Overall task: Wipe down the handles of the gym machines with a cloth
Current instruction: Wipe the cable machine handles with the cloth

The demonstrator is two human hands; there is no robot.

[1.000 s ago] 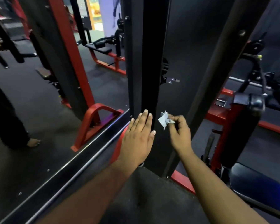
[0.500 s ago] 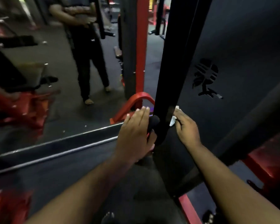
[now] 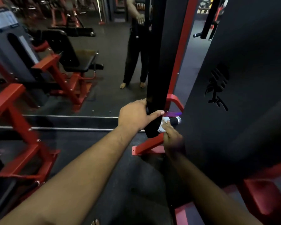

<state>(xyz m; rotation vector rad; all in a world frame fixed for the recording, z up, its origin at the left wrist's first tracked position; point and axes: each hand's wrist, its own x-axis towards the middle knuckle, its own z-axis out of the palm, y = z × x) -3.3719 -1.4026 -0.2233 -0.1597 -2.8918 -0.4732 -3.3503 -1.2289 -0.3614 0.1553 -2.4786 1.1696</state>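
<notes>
Now the right hand (image 3: 172, 138) pinches the cloth (image 3: 163, 125) against the handle (image 3: 175, 120), which runs rightward; the left hand (image 3: 136, 115) grips the bar (image 3: 156, 95).

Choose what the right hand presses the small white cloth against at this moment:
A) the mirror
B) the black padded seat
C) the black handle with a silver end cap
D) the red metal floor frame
C: the right hand holds the small white cloth on the black handle with a silver end cap, beside the black upright bar that the left hand grips.
</notes>
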